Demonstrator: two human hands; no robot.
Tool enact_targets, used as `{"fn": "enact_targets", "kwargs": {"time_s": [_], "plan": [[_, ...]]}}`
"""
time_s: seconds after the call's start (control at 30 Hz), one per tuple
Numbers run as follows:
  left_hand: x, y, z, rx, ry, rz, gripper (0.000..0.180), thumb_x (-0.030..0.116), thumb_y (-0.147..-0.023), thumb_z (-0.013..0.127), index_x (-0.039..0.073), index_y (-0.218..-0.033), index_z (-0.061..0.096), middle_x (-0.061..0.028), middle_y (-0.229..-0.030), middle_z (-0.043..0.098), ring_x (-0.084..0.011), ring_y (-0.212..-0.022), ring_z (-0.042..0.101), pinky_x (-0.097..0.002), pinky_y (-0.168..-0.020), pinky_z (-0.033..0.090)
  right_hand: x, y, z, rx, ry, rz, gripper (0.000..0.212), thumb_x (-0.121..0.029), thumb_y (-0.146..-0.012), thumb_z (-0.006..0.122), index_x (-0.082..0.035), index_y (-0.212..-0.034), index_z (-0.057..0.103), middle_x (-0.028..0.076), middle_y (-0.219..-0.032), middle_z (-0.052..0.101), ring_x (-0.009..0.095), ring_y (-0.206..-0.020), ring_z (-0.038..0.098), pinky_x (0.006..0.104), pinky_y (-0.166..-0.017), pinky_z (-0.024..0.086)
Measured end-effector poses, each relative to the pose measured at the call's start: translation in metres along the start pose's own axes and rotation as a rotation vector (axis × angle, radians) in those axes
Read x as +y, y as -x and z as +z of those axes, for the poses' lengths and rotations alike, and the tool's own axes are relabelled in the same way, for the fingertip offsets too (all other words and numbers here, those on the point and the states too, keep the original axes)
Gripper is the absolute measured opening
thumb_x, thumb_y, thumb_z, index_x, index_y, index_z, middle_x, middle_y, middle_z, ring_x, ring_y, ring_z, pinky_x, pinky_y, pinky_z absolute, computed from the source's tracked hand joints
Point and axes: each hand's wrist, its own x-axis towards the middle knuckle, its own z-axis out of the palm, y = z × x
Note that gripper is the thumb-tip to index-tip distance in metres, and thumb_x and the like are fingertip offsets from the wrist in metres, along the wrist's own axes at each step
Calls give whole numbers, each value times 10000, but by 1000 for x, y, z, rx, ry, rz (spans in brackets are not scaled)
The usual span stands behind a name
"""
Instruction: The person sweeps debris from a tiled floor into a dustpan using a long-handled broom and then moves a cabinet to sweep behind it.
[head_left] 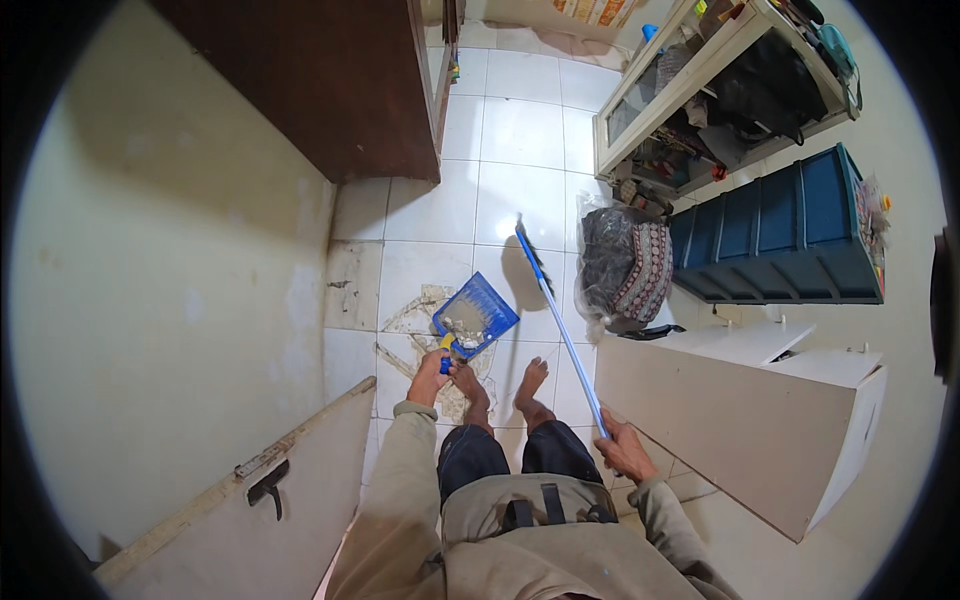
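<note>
My left hand [430,377] is closed round the short handle of a blue dustpan [478,312], low over the tiles in front of my feet. Grey dust and pale crumbs lie in the pan. With my right hand [627,453] I grip the upper end of a broom [571,345] with a long light-blue stick. Its blue head with dark bristles [534,259] is to the right of and beyond the dustpan, and it casts a shadow on the floor. Whether the bristles touch the tiles I cannot tell.
White floor tiles [521,133], some cracked and stained, stretch ahead. A dark wooden cabinet [330,80] stands far left, a door with a handle [268,488] near left. Along the right are a filled plastic bag [625,265], blue drawers [770,235], a cluttered shelf [690,90] and a pale cabinet [740,420].
</note>
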Motion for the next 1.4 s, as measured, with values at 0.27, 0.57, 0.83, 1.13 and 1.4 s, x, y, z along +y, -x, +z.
{"fn": "enact_targets", "kwargs": {"time_s": [0.27,0.57,0.83,1.13,1.4], "plan": [[-6,4,-32,20,67,104,268,63,-730,537,20,-961,409,-120,-714,468,-212,-539,490,-254,-388,382,-12,2,2,-223,-210,78,568,-76,-770,533,1,-1301,348,7,-561,449,82,-418,376,243,-400,315],[-44,97,-110,-92,102,121,274,90,-751,542,52,-989,412,-87,-738,503,-149,-576,500,-232,-423,388,-107,1,35,-479,-244,24,596,-59,-808,494,-47,-1354,254,-3,-576,441,70,-409,371,215,-395,327],[-81,147,-133,-31,260,164,245,73,-749,529,83,-957,400,-76,-698,489,-153,-577,487,-249,-423,388,-221,-96,124,-617,687,-352,441,-165,-816,476,-27,-1232,423,57,-622,502,118,-461,473,266,-409,410],[-101,154,-140,55,297,143,261,103,-766,521,34,-997,420,-84,-766,517,-124,-592,492,-213,-440,398,-350,-194,258,-559,1670,-1143,189,-153,-731,486,-39,-816,609,157,-809,622,315,-780,608,406,-678,497],[-99,157,-143,-40,425,235,274,109,-768,531,54,-1004,404,-72,-748,497,-127,-603,485,-228,-459,390,-374,-184,400,-567,1718,-1241,225,-161,-724,560,-80,-918,641,137,-947,630,290,-897,607,388,-739,501]]}}
